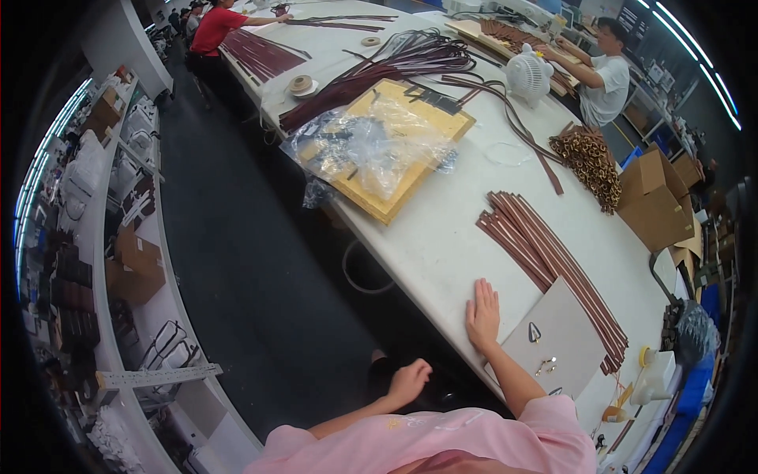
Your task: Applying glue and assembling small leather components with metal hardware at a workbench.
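My right hand (pixel 482 317) lies flat on the white table (pixel 430 272) near its edge, fingers stretched out and holding nothing. Just beside it is a grey board (pixel 580 336). On this board rest a small dark triangular piece (pixel 534 332) and several small shiny metal bits (pixel 545 366). Long brown straps (pixel 553 257) lie in a fanned bundle past the board, partly alongside it. My left hand (pixel 409 381) hangs off the table beside my body, its fingers loosely curled with nothing visible in them.
A yellow board (pixel 446 138) with clear plastic film (pixel 355 146) lies farther up the table, near dark strap piles (pixel 403 59). A white fan (pixel 528 77), brown strap rolls (pixel 588 166) and a cardboard box (pixel 655 197) stand right. Shelves (pixel 130 268) line the left. Two co-workers work at the far end.
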`<act>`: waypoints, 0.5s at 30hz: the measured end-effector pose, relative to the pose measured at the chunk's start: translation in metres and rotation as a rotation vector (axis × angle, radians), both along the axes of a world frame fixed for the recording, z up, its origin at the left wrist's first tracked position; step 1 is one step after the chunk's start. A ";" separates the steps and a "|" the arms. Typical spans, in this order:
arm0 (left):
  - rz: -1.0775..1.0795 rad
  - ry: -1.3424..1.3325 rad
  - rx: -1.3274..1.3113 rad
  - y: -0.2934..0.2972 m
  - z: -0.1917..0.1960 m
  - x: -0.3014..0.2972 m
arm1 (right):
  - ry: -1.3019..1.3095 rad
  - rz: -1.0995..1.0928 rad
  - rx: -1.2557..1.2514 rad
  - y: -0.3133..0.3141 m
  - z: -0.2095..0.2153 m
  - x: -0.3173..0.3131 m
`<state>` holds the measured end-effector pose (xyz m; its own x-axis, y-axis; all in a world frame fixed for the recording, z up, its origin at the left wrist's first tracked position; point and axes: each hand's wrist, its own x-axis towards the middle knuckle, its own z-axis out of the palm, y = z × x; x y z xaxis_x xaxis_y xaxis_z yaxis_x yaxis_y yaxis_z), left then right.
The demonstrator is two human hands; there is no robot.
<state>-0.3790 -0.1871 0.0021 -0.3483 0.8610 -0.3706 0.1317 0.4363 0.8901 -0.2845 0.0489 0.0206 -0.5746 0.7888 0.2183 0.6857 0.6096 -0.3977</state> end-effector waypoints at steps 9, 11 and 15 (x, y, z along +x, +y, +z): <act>0.441 0.009 -0.409 -0.101 0.003 -0.191 | -0.006 -0.040 0.000 0.004 0.021 -0.029; 0.393 -0.055 -0.376 -0.085 0.007 -0.222 | -0.010 -0.046 -0.009 0.006 0.022 -0.038; 0.149 -0.187 -0.262 -0.020 0.031 -0.308 | -0.086 -0.054 -0.032 0.008 0.021 -0.053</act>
<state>-0.6866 -0.2072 0.0332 -0.3678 0.6735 -0.6412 -0.1053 0.6549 0.7483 -0.3378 0.0569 0.0419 -0.5465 0.8250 0.1438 0.7499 0.5586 -0.3544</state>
